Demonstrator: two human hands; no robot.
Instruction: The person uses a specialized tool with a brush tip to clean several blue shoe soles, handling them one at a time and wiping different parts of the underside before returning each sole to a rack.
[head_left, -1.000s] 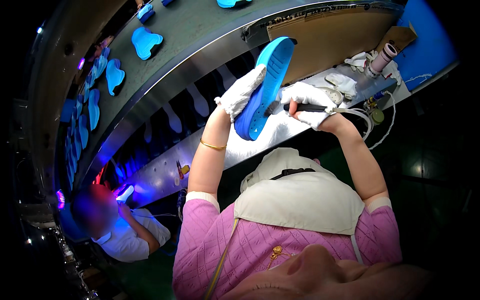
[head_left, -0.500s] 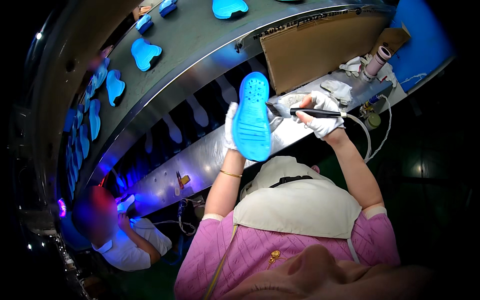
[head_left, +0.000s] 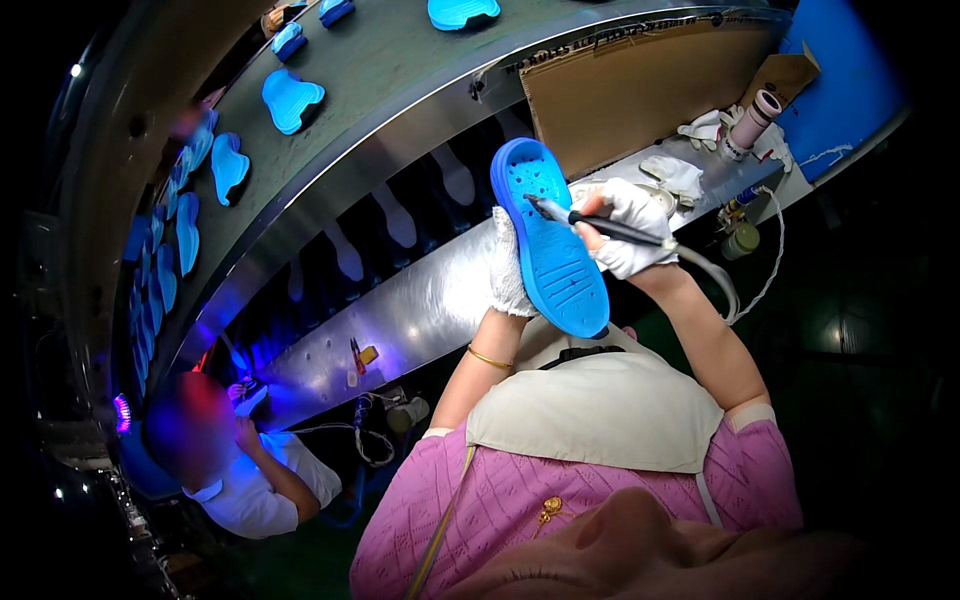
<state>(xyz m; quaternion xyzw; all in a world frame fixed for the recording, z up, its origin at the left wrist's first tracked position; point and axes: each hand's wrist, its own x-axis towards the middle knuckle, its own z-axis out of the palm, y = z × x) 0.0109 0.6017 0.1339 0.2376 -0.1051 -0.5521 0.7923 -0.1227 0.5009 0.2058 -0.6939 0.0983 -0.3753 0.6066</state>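
My left hand [head_left: 509, 265], in a white glove, grips a bright blue shoe sole [head_left: 560, 270] along its left edge; the fingers behind it are hidden. Holes dot the sole's far end and grooves run across its near end. In my right hand [head_left: 632, 225], gloved with bare fingertips, is a brush [head_left: 618, 230] with a black handle. Its bristles touch the sole's inner surface near the holes. A pale hose leads from the handle's rear end down toward the bench.
A metal bench [head_left: 420, 310] runs below a curved conveyor [head_left: 390, 60] carrying several blue soles [head_left: 292, 100]. Cardboard [head_left: 640, 100] leans at the bench's back; gloves [head_left: 675, 178], a pink bottle [head_left: 752, 125] and a jar [head_left: 741, 241] stand right. Another person [head_left: 265, 480] works at left; pliers [head_left: 358, 358] lie between.
My left hand has moved right and tilted the sole, its near end swinging rightward. The brush has gone from the sole's right edge onto its inner face. Soles on the conveyor shifted slightly.
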